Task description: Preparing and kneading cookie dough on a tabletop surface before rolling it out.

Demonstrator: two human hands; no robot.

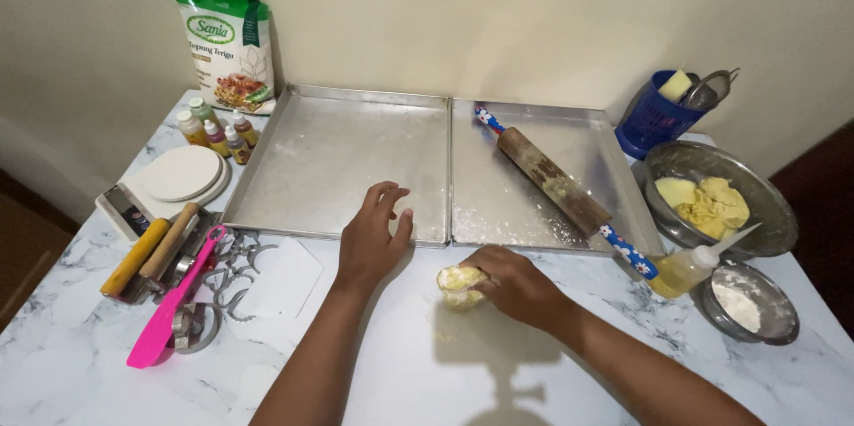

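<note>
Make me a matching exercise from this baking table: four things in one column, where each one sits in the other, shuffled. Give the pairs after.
Things:
1. rolling pin
2. pink spatula
3. lump of dough
4. flour bag

Places:
A. leaning on the wall behind the left tray
B. under the right hand on the marble table
C. lying slantwise in the right tray
D. at the table's left edge, beside the metal cutters

Pairs: 1-C, 2-D, 3-B, 4-A

Rolling pin, pink spatula
</note>
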